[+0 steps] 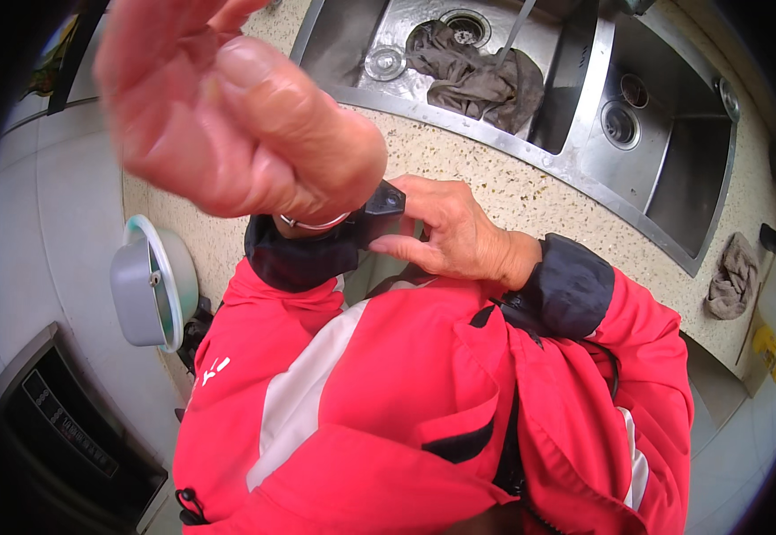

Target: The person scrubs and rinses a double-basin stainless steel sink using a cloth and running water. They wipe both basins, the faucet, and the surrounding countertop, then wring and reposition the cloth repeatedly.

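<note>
My left hand (pixel 247 127) is raised close to the camera at upper left, empty, its fingers partly curled and running out of the top edge. A silver bangle (pixel 314 223) circles its wrist, beside a black device (pixel 384 200) at the dark jacket cuff (pixel 301 257). My right hand (pixel 461 231) reaches across and grips this device between thumb and fingers; part of the hold is hidden. Beyond my hands, a wet grey-brown cloth (pixel 488 83) lies crumpled in the left basin of a stainless steel double sink (pixel 421 124), under a thin stream of water (pixel 517 30).
A round metal drain stopper (pixel 386 63) sits beside the cloth. On the speckled countertop (pixel 495 167), a second grey cloth (pixel 732 277) lies at far right, near a yellow bottle (pixel 775 358). To the left are a grey plastic basket with a pale rim (pixel 154 284) and a black appliance (pixel 80 428).
</note>
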The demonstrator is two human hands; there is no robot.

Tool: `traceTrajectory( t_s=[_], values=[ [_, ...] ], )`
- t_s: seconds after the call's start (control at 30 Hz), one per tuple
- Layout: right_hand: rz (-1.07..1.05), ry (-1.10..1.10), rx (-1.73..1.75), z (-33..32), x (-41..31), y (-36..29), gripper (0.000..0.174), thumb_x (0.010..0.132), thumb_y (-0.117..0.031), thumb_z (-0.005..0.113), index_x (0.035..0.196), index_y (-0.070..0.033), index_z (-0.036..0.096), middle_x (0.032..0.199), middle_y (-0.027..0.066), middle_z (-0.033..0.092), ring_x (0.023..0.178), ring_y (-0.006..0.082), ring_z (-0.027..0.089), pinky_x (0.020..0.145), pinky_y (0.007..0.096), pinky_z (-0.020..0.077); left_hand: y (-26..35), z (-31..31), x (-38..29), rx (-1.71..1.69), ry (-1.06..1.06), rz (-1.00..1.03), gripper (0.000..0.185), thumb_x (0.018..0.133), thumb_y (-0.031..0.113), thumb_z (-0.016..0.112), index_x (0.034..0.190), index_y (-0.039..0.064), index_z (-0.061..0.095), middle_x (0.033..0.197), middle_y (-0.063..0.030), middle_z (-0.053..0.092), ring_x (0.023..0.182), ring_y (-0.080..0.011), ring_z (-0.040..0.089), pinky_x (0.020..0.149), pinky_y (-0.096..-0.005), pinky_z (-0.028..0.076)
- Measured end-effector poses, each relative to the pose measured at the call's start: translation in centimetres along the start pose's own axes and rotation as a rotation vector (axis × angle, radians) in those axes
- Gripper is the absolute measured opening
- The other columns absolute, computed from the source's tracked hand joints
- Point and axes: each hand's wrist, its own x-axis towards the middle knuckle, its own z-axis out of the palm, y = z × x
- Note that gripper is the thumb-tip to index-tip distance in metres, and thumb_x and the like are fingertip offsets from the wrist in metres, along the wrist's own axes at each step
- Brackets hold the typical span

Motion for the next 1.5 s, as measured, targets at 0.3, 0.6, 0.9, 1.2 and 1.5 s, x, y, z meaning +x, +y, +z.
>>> traceTrajectory(
  t_s=[0.3, 0.6, 0.9, 1.2, 1.5],
  values=[
    [-0.165, 0.098, -0.162, -0.4, -0.2, 0.4, 0.035, 0.071, -0.023, 0.078, 0.093, -0.001, 0.062, 0.103, 0.0115, 0.063, 0.07, 0.0276, 0.064, 0.057, 0.034, 0.0523, -1.4, 0.3, -0.2, -0.107, 0.195, -0.121, 0.043, 0.09, 0.015, 0.058, 0.127, 0.001, 0.041, 0.111, -0.0252, 0.061, 0.086, -0.0316, 0.067, 0.066, -0.0353, 0.058],
    [-0.127, 0.191, -0.266, -1.0, -0.2, 0.3, 0.035, 0.071, -0.026, 0.078, 0.088, 0.0, 0.061, 0.093, 0.0111, 0.06, 0.068, 0.0286, 0.062, 0.055, 0.0349, 0.0515, -4.5, 2.9, -3.4, 0.211, 0.055, -0.068, 0.039, 0.094, 0.014, 0.049, 0.129, -0.001, 0.044, 0.117, -0.0182, 0.059, 0.095, -0.0235, 0.061, 0.079, -0.0323, 0.049],
    [-0.08, 0.087, -0.129, -3.5, -1.1, 0.5, 0.02, 0.076, -0.012, 0.066, 0.092, 0.0, 0.063, 0.09, 0.0158, 0.062, 0.074, 0.0331, 0.063, 0.063, 0.0381, 0.0526, -2.8, 2.1, -2.6, 0.047, 0.082, -0.096, 0.043, 0.095, 0.011, 0.043, 0.135, -0.005, 0.038, 0.125, -0.0197, 0.055, 0.102, -0.0217, 0.059, 0.084, -0.0282, 0.047],
    [0.318, 0.29, -0.529, -10.9, 2.8, 3.7, 0.038, 0.083, -0.006, 0.047, 0.117, -0.006, 0.063, 0.105, 0.016, 0.068, 0.089, 0.0285, 0.066, 0.083, 0.0367, 0.0509, -5.1, 2.5, -2.9, 0.496, -0.411, -0.055, 0.033, 0.079, -0.007, 0.048, 0.111, -0.004, 0.058, 0.108, -0.0214, 0.06, 0.096, -0.0372, 0.059, 0.085, -0.041, 0.047],
    [0.419, 0.234, -0.586, -5.4, 8.7, 2.8, 0.027, 0.076, -0.012, 0.054, 0.098, -0.007, 0.069, 0.092, 0.0239, 0.066, 0.088, 0.0416, 0.064, 0.078, 0.0478, 0.0514, -3.6, 4.1, -3.0, 0.563, -0.447, 0.021, 0.04, 0.073, -0.006, 0.052, 0.112, 0.0, 0.062, 0.106, -0.02, 0.061, 0.093, -0.0357, 0.059, 0.082, -0.0429, 0.045]
  ],
)
